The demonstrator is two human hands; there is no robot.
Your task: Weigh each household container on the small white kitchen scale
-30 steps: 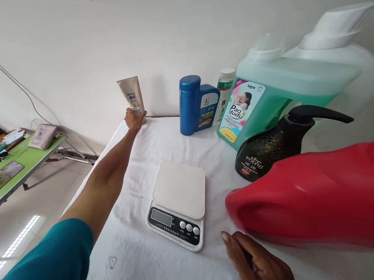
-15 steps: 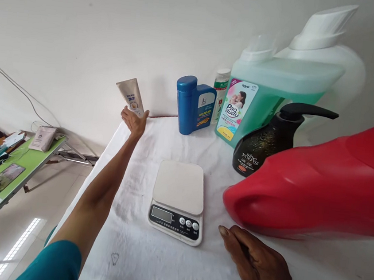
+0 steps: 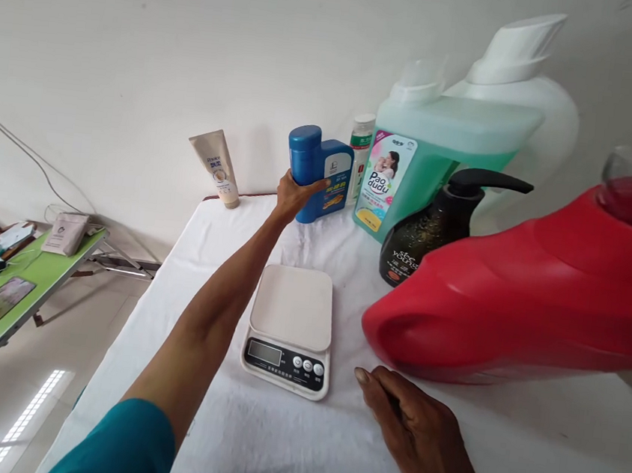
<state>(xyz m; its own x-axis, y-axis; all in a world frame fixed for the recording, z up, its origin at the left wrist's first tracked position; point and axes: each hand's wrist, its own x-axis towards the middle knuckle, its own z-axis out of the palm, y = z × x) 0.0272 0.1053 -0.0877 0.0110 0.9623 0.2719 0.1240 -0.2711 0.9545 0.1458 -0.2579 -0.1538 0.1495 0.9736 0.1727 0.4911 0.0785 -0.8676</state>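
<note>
My left hand point(image 3: 296, 196) is stretched to the back of the table and wraps round a blue plastic bottle point(image 3: 305, 153), thumb across its front and fingers at its left side. The bottle stands upright. My right hand point(image 3: 415, 416) rests loosely closed on the cloth, thumb against the curled forefinger, and nothing shows in it. Just beyond it is a large red jug point(image 3: 523, 303), tilted in view. A white kitchen scale point(image 3: 293, 305) lies between my arms, its display dark and its plate bare. To the left, a beige tube point(image 3: 219, 166) stands on its cap near the wall.
Behind the black pump bottle point(image 3: 414, 239) stands a green-filled jug point(image 3: 474, 129), with a larger white bottle point(image 3: 554, 118) at its back. A small white-capped jar point(image 3: 361, 140) is beside the blue bottle. A green table point(image 3: 36, 267) with a phone and mouse is at far left.
My left hand has let go of the beige tube, which now stands by the wall, and has moved right onto the blue bottle. My right hand keeps its closed shape; the view has shifted slightly.
</note>
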